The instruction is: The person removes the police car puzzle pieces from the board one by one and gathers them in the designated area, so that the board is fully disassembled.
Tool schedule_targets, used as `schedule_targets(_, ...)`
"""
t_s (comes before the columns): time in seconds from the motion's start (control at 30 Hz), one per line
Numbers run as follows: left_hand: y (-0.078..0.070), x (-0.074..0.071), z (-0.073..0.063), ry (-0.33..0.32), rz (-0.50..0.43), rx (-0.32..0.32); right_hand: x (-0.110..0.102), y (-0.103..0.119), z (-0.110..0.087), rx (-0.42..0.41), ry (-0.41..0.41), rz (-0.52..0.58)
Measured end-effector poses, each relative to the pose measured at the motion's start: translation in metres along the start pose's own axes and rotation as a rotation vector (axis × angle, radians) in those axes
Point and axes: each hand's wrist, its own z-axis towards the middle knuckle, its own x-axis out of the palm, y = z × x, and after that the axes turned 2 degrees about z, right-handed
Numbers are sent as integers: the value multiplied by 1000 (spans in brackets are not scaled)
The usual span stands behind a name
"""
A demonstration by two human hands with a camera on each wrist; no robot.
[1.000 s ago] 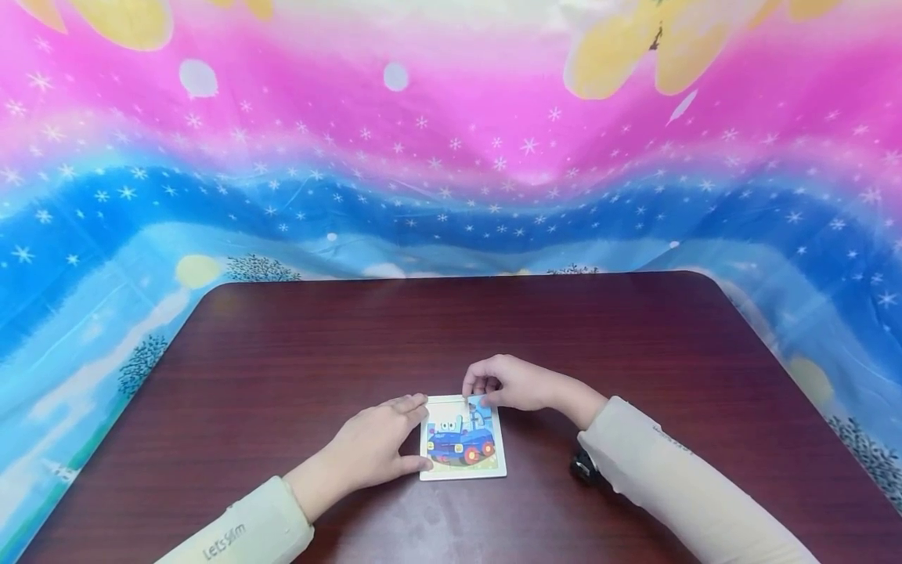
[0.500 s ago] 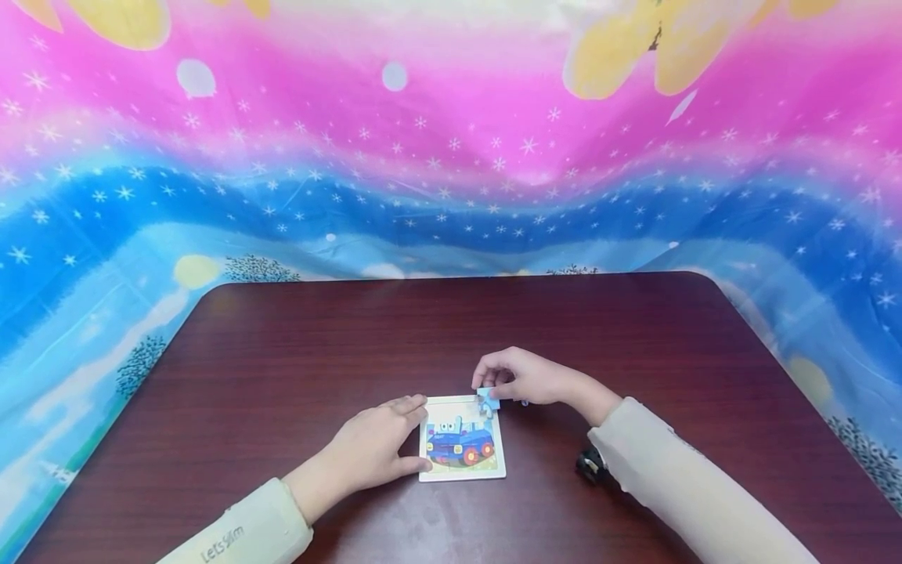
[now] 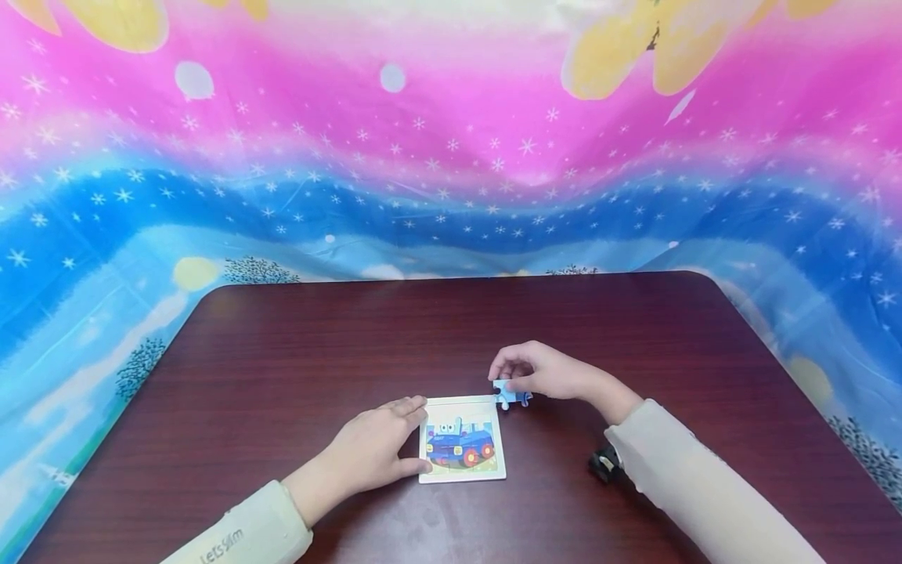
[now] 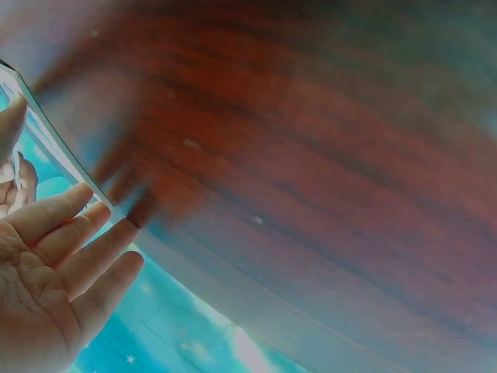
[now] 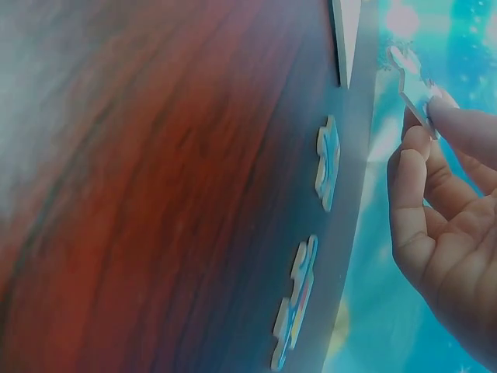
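A square jigsaw puzzle tray (image 3: 461,400) with a white rim lies on the table. A blue vehicle picture with red wheels fills its lower part, and the upper part shows plain white. My left hand (image 3: 377,442) rests along the tray's left side, fingertips by the far corner and thumb on the near part; its fingers look straight in the left wrist view (image 4: 70,264). Just beyond the tray's far right corner, my right hand (image 3: 546,372) pinches a light blue puzzle piece (image 5: 415,92) between thumb and fingers. That piece is tilted and raised off the table.
Two loose puzzle pieces, one blue (image 5: 328,163) and one with several colours (image 5: 299,299), lie on the table in the right wrist view. A small black object (image 3: 604,464) shows beside the right sleeve. A printed cloth (image 3: 451,157) hangs behind the dark wooden table (image 3: 317,337).
My right hand has lifted the light blue puzzle piece from the tray's upper right part and carried it right, past the rim. White now shows there. The left hand has stayed put.
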Motion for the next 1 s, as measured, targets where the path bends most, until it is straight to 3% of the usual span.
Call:
schedule_targets(0.43, 0, 0, 0, 1, -2, 0, -18, -15, -26, 6, -63, 22)
schedule_targets(1.0, 0, 1, 0, -7, 0, 1, -44, -35, -74, 59, -168, -37)
